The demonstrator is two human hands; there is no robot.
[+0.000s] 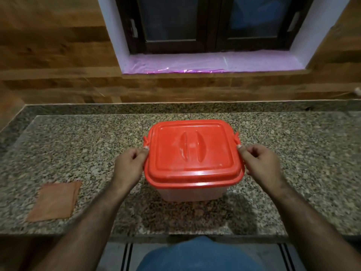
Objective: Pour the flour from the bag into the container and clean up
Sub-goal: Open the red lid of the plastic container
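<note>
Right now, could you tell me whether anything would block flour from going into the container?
Yes: the red lid sits closed on the container, covering its opening. Both hands, left and right, grip the lid's side edges near the latches. No flour bag is in view.

Dim warm light, soft blur, wide-angle edge bending — glare on red lid (192,151)

Setting: a home kitchen, as we read it. We list a speckled granite worktop (273,153) with a raised granite strip along its back, wood-look tiles on the wall (48,55) behind, and a dark-framed window (211,24) set in a recess whose sill (205,64) is lined with purple plastic sheet. On the worktop we note a lidded plastic storage box (192,159) and a folded cloth (55,200).
</note>
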